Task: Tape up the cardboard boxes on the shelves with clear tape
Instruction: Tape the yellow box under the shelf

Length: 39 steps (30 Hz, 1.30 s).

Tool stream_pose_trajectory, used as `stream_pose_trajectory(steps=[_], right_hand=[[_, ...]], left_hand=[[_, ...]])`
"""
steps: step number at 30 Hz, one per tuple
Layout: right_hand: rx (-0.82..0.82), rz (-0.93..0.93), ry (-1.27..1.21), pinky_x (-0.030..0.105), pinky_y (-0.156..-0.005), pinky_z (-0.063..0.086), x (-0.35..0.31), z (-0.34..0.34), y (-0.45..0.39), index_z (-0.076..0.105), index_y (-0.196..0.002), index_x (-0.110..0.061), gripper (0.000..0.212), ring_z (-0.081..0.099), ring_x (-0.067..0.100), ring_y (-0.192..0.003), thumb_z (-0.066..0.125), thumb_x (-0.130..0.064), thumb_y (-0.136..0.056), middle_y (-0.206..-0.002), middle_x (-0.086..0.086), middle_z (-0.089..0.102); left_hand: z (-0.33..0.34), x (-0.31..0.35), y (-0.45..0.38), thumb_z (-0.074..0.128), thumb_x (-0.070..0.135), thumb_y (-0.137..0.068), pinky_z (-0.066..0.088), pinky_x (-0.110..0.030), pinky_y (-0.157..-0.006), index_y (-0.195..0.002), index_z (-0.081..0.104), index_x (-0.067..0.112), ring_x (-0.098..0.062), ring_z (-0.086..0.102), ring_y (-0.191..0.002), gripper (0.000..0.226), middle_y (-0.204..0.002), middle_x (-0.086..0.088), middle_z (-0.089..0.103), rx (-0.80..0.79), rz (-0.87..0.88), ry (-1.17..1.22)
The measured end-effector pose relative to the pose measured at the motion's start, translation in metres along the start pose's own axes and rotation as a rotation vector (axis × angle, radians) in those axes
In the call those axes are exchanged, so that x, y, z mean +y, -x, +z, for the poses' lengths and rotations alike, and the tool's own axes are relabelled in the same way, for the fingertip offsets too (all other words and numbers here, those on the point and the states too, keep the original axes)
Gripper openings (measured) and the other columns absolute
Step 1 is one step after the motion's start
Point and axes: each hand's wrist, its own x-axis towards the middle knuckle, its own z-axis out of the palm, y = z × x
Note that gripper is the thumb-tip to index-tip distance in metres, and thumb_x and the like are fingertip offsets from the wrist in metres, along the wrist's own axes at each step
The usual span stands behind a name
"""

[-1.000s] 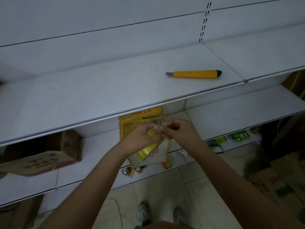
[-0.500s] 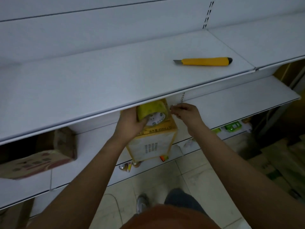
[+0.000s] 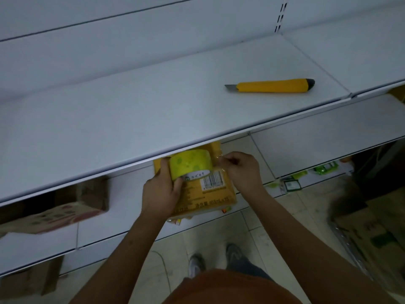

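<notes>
Lowered since half a second ago onto the yellow printed cardboard box (image 3: 210,189) on the second shelf, yellow-green roll of clear tape (image 3: 190,164), left hand (image 3: 161,191) grip clasping it as anchor; right hand (image 3: 242,168) grip pinching its free end (image 3: 218,157) for pulling; yellow utility knife (image 3: 270,85) on white upper shelf (image 3: 109,119), reachable.

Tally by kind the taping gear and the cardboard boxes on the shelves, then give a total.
Tape roll: 1
Utility knife: 1
Cardboard boxes: 2, the yellow box under the hands and the brown box on the left
Total: 4
</notes>
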Motion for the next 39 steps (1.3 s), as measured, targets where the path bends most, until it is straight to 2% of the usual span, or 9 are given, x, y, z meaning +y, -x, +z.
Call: stream_pose_trajectory(steps=[7,14,23,26,28,31,33,36,39], right_hand=[[0.113,0.240,-0.494,0.044,-0.078,0.060,0.014,-0.022,0.000,0.069,-0.068,-0.009,0.023,0.072,0.035,-0.079,0.068,0.001,-0.088,-0.071,0.013,0.071],[0.095,0.178,-0.211,0.054,-0.086,0.056,0.035,-0.017,-0.014,0.072,-0.063,-0.027,0.024,0.073,0.020,-0.075,0.070,-0.020,-0.085,-0.069,0.000,0.074],[0.000,0.275,-0.016,0.042,-0.079,0.059,0.040,-0.003,-0.037,0.070,-0.053,-0.025,0.031,0.072,0.018,-0.072,0.072,-0.026,-0.084,-0.066,-0.001,0.073],[0.047,0.186,0.127,0.021,-0.062,0.046,0.037,0.007,-0.037,0.075,-0.069,-0.017,0.023,0.064,0.010,-0.065,0.068,-0.029,-0.088,-0.074,0.001,0.074],[0.107,0.170,0.136,0.019,-0.063,0.043,0.037,0.015,-0.036,0.076,-0.084,-0.013,0.022,0.067,0.014,-0.080,0.066,-0.031,-0.091,-0.091,0.005,0.075],[0.056,0.260,0.191,0.032,-0.098,0.042,0.039,0.016,-0.039,0.050,-0.139,-0.004,0.064,0.050,0.028,-0.130,0.065,-0.044,-0.092,-0.144,0.015,0.049],[0.063,0.306,0.216,0.038,-0.107,0.038,0.041,0.013,-0.037,0.026,-0.153,-0.002,0.087,0.041,0.029,-0.138,0.066,-0.047,-0.091,-0.153,0.016,0.038],[0.262,0.132,0.184,0.031,-0.083,0.048,0.032,0.019,-0.025,0.062,-0.129,-0.010,0.046,0.065,0.022,-0.103,0.054,-0.043,-0.099,-0.117,0.006,0.069],[0.140,0.049,0.232,0.027,-0.055,0.035,0.026,0.041,-0.020,0.067,-0.088,-0.010,0.050,0.058,0.016,-0.067,0.039,-0.048,-0.104,-0.077,0.000,0.066]], left_hand=[[0.006,0.011,-0.008,0.059,0.013,-0.094,0.031,-0.032,-0.059,-0.131,0.048,0.000,-0.044,0.061,-0.060,0.040,-0.074,-0.022,0.064,-0.033,-0.066,-0.102],[0.009,0.010,-0.017,0.053,0.018,-0.098,0.032,-0.032,-0.059,-0.119,0.050,0.003,-0.042,0.063,-0.065,0.026,-0.076,-0.018,0.063,-0.051,-0.076,-0.138],[0.015,0.012,-0.027,0.045,0.028,-0.103,0.037,-0.035,-0.065,-0.100,0.047,0.010,-0.043,0.065,-0.078,0.019,-0.086,-0.020,0.065,-0.052,-0.107,-0.147],[0.018,0.010,-0.029,0.046,0.026,-0.103,0.043,-0.039,-0.067,-0.096,0.048,0.009,-0.045,0.065,-0.078,0.019,-0.085,-0.023,0.066,-0.039,-0.111,-0.116],[0.018,0.011,-0.033,0.046,0.025,-0.104,0.040,-0.038,-0.066,-0.088,0.043,0.011,-0.045,0.064,-0.077,0.021,-0.083,-0.025,0.065,-0.027,-0.132,-0.091],[0.014,0.009,-0.039,0.046,0.023,-0.104,0.036,-0.037,-0.064,-0.078,0.042,0.009,-0.046,0.063,-0.077,0.029,-0.080,-0.027,0.063,-0.017,-0.145,-0.098],[0.014,0.008,-0.040,0.046,0.024,-0.103,0.038,-0.037,-0.063,-0.078,0.043,0.009,-0.045,0.064,-0.077,0.029,-0.080,-0.027,0.064,-0.036,-0.131,-0.120],[0.018,0.010,-0.038,0.048,0.024,-0.102,0.037,-0.035,-0.062,-0.083,0.042,0.010,-0.044,0.064,-0.075,0.025,-0.080,-0.025,0.065,-0.023,-0.124,-0.114],[0.019,0.009,-0.034,0.049,0.026,-0.102,0.036,-0.034,-0.062,-0.086,0.040,0.012,-0.043,0.065,-0.074,0.023,-0.081,-0.023,0.066,0.002,-0.109,-0.121]])
